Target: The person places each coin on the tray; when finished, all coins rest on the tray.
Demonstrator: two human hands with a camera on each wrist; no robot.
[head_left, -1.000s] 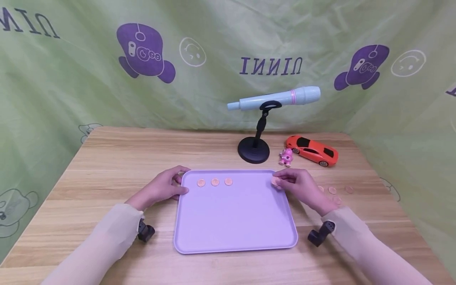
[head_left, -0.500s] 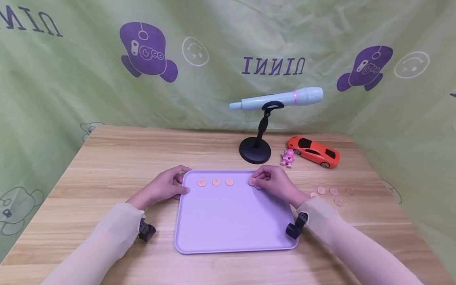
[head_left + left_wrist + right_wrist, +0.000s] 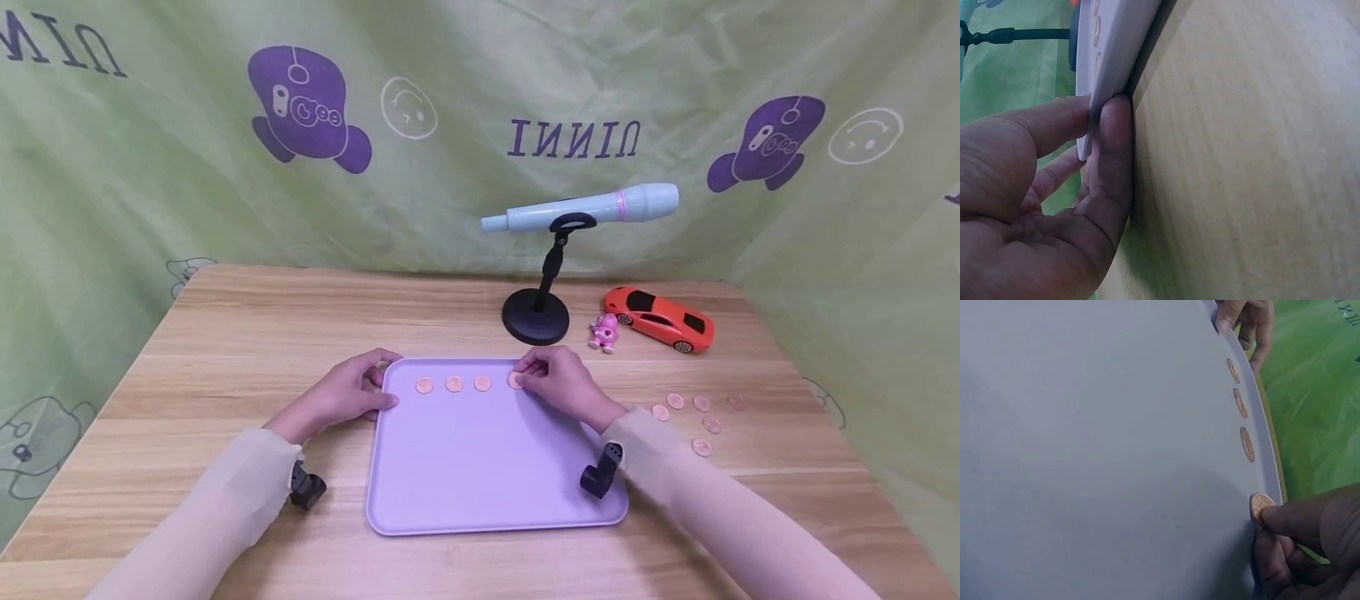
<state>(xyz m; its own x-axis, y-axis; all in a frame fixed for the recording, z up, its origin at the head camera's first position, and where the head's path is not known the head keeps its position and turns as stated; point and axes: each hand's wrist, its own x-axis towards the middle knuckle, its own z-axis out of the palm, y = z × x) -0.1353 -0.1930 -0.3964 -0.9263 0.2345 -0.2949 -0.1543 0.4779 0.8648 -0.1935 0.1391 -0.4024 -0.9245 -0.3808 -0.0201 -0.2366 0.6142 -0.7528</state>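
My left hand [image 3: 351, 388] grips the light purple tray [image 3: 480, 528] at its far left corner. In the left wrist view the thumb lies on the rim and a finger [image 3: 1115, 125] is under it. Three copper coins [image 3: 453, 384] lie flat in a row along the tray's far side. To the right of that row, my right hand [image 3: 562, 385] pinches another copper coin [image 3: 1260, 505] between thumb and fingers. In the right wrist view this coin is tilted, close over the tray floor, its lower edge partly hidden by the thumb.
Several more copper coins [image 3: 701, 403] lie loose on the wooden table [image 3: 247, 333] right of the tray. Behind the tray stand a light blue toy microphone [image 3: 585, 210] on a black stand [image 3: 536, 317], a pink figurine [image 3: 603, 332] and an orange toy car [image 3: 660, 319].
My right hand has moved left from the tray's far right corner, carrying the pinched coin to near the row of three. My left hand has stayed on the tray.
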